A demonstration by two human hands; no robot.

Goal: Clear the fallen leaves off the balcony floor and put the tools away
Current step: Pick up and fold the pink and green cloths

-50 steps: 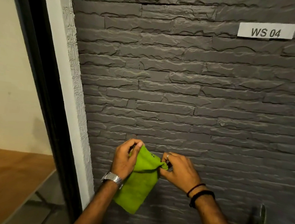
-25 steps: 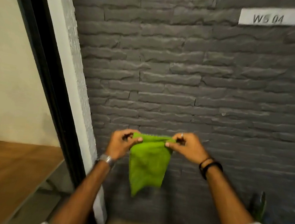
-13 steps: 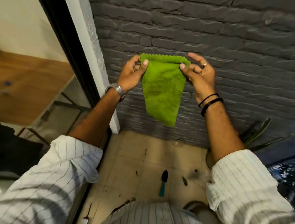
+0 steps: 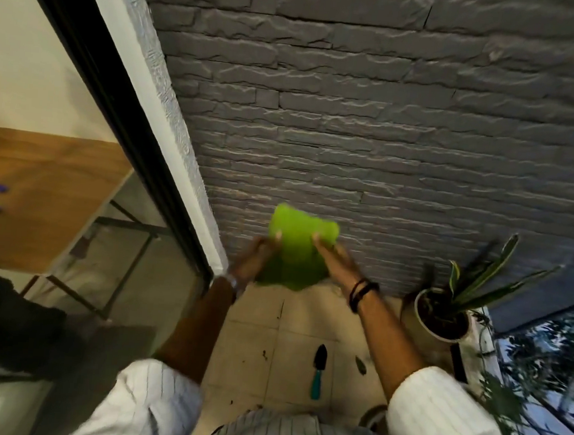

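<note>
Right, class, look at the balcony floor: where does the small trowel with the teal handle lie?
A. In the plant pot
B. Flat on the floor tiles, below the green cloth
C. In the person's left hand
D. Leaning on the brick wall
B: the trowel lies flat on the floor tiles, while both hands hold the green cloth above it.

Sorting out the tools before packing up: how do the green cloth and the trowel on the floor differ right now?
The green cloth is held up between the left hand and the right hand; the trowel lies untouched on the floor tiles. The cloth is soft and bright green; the trowel is rigid, with a black blade and teal handle.
</note>
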